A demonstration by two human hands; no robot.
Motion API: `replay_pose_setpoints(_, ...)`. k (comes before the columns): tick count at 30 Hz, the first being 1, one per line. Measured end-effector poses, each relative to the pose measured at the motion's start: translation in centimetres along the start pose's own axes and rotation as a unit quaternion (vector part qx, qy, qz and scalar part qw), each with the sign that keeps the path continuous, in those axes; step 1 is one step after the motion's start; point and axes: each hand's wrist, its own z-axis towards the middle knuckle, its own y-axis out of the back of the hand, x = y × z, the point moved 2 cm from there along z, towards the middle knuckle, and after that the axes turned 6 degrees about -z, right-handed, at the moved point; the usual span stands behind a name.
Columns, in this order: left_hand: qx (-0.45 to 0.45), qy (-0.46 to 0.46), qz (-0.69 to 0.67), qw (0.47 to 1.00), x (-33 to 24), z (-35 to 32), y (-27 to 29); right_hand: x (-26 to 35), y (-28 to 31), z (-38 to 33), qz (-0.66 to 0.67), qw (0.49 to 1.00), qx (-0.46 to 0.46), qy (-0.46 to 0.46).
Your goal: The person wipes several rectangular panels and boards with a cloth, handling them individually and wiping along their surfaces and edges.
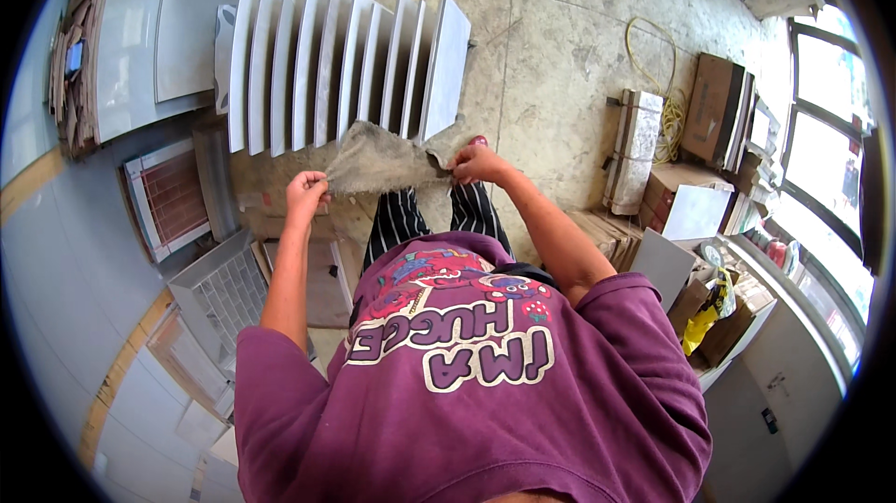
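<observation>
**Grey cloth stretched between two hands above a row of tiles**

The person stood over a rough stone-look floor (579,46) and held a coarse, grey-brown cloth (383,165) spread out in front of the body. The left hand (306,193) was closed in a fist around the cloth's left corner; the right hand (474,165) pinched the opposite edge, fingers curled shut on the fabric. The cloth looked woven and worn, sagging a little between the two grips, and its upper edge overlapped the lower ends of the tiles.

Just beyond it stood a row of pale, smooth tiles (341,69), thin rectangular slabs set on edge and fanned side by side. To the left lay a mosaic sample board (227,293) with small grey bricks and a panel of reddish brick pattern (175,197). To the right sat cardboard boxes (709,106), a marbled slab (637,144) and what seemed to be a coil of yellow cord (665,83), though the fisheye rim blurred it.
</observation>
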Motion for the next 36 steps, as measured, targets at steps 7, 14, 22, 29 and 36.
replay_pose_setpoints(7, 0.019, -0.109, -0.031, 0.993, -8.2, 6.8, -3.3, 4.2, 5.0, 1.3, 0.134, 0.949, -0.256, 0.127)
replay_pose_setpoints(14, 0.030, -0.234, -0.024, 0.971, -20.7, 12.0, -7.1, 12.9, 11.8, -1.1, 0.229, 0.864, -0.376, 0.244)
replay_pose_setpoints(22, 0.000, -0.215, -0.025, 0.976, -21.1, 15.5, -8.0, 14.3, 12.3, 1.5, 0.236, 0.854, -0.412, 0.211)
replay_pose_setpoints(29, -0.009, -0.160, 0.064, 0.985, -9.2, 17.6, -5.0, 7.0, 7.2, 7.0, 0.025, 0.938, -0.344, 0.039)
replay_pose_setpoints(36, -0.015, -0.118, 0.121, 0.985, 4.5, 10.7, 0.6, 2.0, -1.3, 3.6, -0.083, 0.973, -0.216, 0.012)
